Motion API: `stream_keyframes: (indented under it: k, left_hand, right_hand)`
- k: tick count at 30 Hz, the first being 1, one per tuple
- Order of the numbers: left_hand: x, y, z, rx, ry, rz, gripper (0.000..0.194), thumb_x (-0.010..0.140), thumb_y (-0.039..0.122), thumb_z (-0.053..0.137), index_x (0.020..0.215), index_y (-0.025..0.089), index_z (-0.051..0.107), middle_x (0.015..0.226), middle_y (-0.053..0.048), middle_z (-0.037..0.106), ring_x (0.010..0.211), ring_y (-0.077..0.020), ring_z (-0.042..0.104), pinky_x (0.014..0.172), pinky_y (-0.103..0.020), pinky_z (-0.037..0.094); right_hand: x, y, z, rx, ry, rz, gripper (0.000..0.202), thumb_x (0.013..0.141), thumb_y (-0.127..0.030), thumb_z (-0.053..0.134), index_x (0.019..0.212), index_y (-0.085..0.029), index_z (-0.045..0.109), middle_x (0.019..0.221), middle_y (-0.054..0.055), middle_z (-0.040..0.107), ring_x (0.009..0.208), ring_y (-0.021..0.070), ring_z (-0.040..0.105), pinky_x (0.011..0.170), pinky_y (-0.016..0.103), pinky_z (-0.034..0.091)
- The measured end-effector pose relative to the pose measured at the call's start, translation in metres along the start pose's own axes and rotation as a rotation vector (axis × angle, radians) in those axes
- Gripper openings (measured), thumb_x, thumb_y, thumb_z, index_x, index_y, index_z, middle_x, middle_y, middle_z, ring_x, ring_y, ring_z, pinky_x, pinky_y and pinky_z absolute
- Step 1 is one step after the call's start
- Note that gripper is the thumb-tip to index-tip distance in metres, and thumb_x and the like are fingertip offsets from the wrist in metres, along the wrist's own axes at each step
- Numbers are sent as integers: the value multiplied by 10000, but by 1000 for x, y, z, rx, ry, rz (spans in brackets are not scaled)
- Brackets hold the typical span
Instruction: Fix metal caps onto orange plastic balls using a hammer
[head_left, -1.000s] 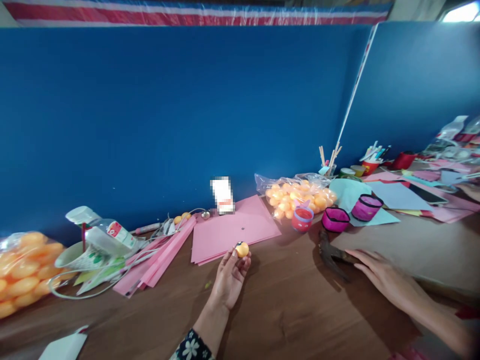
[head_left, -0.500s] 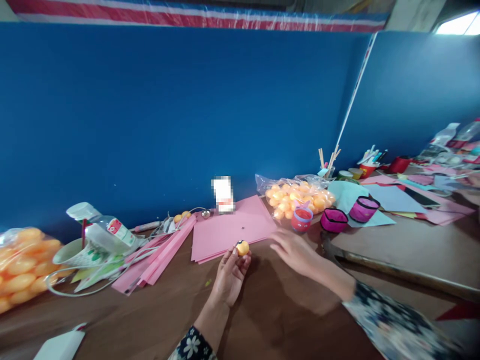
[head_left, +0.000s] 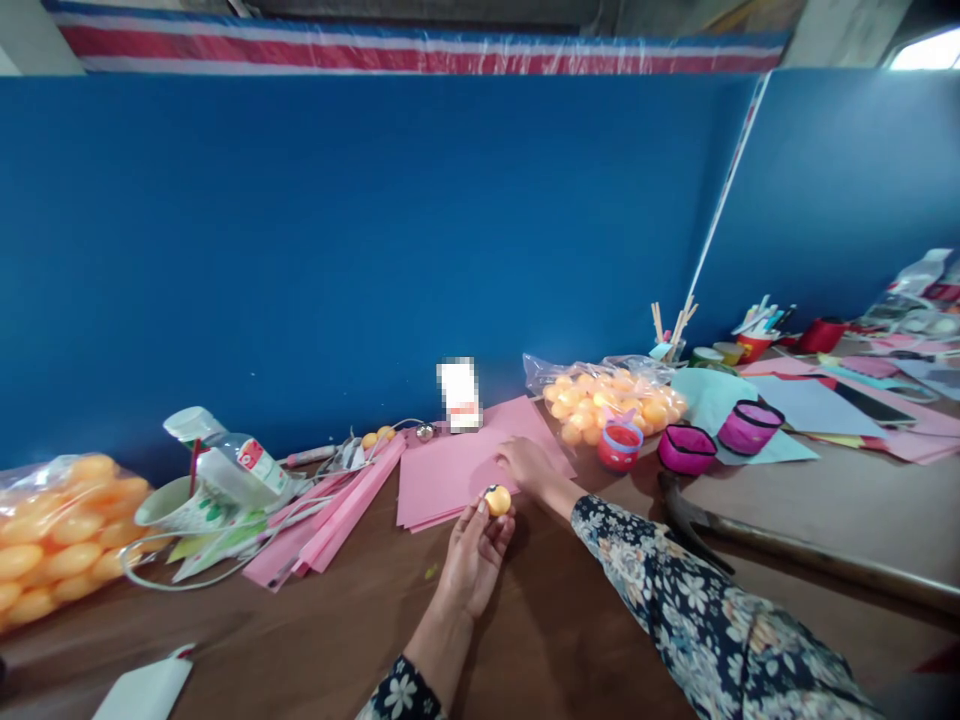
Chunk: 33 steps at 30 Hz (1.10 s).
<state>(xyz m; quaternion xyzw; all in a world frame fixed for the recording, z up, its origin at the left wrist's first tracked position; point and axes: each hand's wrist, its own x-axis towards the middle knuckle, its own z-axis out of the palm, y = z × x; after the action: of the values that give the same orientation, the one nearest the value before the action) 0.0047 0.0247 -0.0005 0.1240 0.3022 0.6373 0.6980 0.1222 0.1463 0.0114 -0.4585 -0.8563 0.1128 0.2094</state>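
Observation:
My left hand (head_left: 474,568) holds a small orange ball (head_left: 498,501), like a table tennis ball, between thumb and fingers. Dark marks show on the ball's upper left side. My right hand (head_left: 534,470) reaches over a stack of pink paper sheets (head_left: 435,485), fingertips drawn together and touching or nearly touching the top sheet. Whatever lies under those fingertips is hidden. Just beyond the stack stands a white object (head_left: 460,385), blurred out by blocks. To the right are a red cup with a lilac rim (head_left: 619,447) and a clear bag of orange balls (head_left: 592,398).
A hammer (head_left: 795,545) lies at the right, beside two magenta fabric rings (head_left: 686,449). Pink strips (head_left: 352,510), a white cable, a tilted plastic bottle (head_left: 244,465) and another bag of orange balls (head_left: 67,530) lie left. A blue partition (head_left: 375,230) stands behind.
My right hand has moved left from beside the paper stack onto it, its fingers now over the spot where a tiny dark-ringed dot lay. My left hand still holds the ball.

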Motion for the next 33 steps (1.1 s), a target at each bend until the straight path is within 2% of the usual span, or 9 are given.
stream_keyframes:
  k: [4,8,12,15,19,23,26,33]
  left_hand:
    - [1,0,0,4,-8,1,157,727,180,637,876,135,625,843,-76,695,759,-141,651,711,-238,521]
    - [1,0,-1,2,-20,0,195,734,171,629,927,146,621,864,-76,696,757,-134,651,721,-239,518]
    - [-1,2,0,2,-32,5,266,743,160,618,1008,164,604,909,-78,688,795,-135,647,759,-247,510]
    - [-3,3,1,6,-49,-1,317,755,167,605,1072,166,583,937,-87,680,818,-134,641,785,-250,502]
    - [-4,4,1,13,-56,-11,337,765,186,596,1100,162,572,942,-91,676,820,-134,638,783,-251,504]
    - [-2,2,0,27,-37,-11,290,763,208,599,1046,142,600,904,-95,682,779,-131,641,757,-249,514]
    - [0,0,-1,36,-22,12,231,739,177,624,966,137,628,877,-87,688,756,-129,644,729,-237,519]
    - [0,-1,1,30,9,22,204,720,155,641,924,154,643,898,-65,688,771,-132,643,739,-243,518]
  right_hand:
    - [-2,3,3,48,21,10,124,773,-212,513,753,-149,618,816,76,657,789,192,565,691,247,359]
    - [-8,2,2,118,75,65,154,803,-215,469,750,-150,599,771,82,651,733,194,571,658,260,372]
    - [-26,-6,-8,245,131,87,123,815,-188,456,826,-164,576,806,59,652,746,170,589,658,241,406]
    - [-44,-11,-16,356,153,62,106,822,-203,466,801,-173,565,782,33,646,737,149,597,669,228,433]
    - [-61,-10,-14,514,176,70,113,819,-240,488,811,-167,574,774,27,648,718,148,606,658,233,460]
    - [-66,-7,-7,748,247,138,161,821,-299,501,842,-172,597,811,33,653,762,168,600,687,259,457]
    - [-68,-10,-5,812,242,173,196,826,-335,492,850,-177,605,817,36,653,735,167,592,646,256,451]
    - [-73,-20,-6,905,225,160,118,807,-257,504,830,-176,587,766,13,615,700,143,560,624,227,431]
